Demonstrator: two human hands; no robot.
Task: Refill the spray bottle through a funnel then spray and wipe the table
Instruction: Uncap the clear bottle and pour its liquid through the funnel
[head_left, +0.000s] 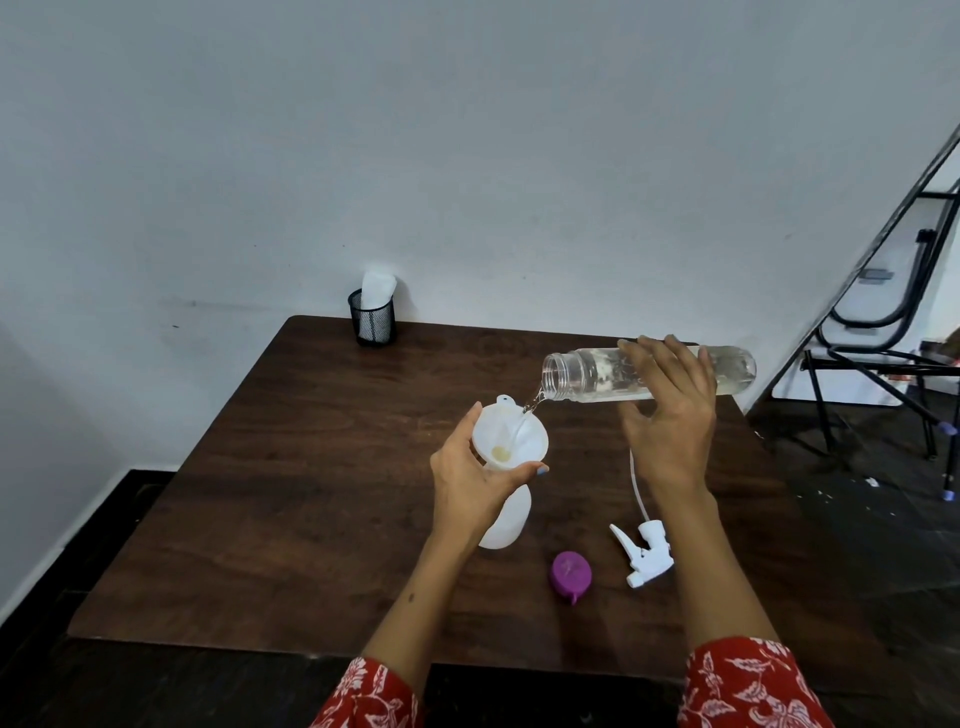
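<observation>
Over the funnel (511, 436), steadied by our left hand (475, 480), our right hand (670, 410) held the bottle (587, 374) nearly level, mouth leftward, seemingly just above the rim.

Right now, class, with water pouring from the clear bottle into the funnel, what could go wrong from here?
1. The clear bottle lies almost level, so a surge could overshoot the funnel onto the table.
2. Only the left hand steadies the funnel on the white spray bottle; a slip might tip both.
3. The right hand holds the bottle with loosely spread fingers, so it might slip.
</observation>
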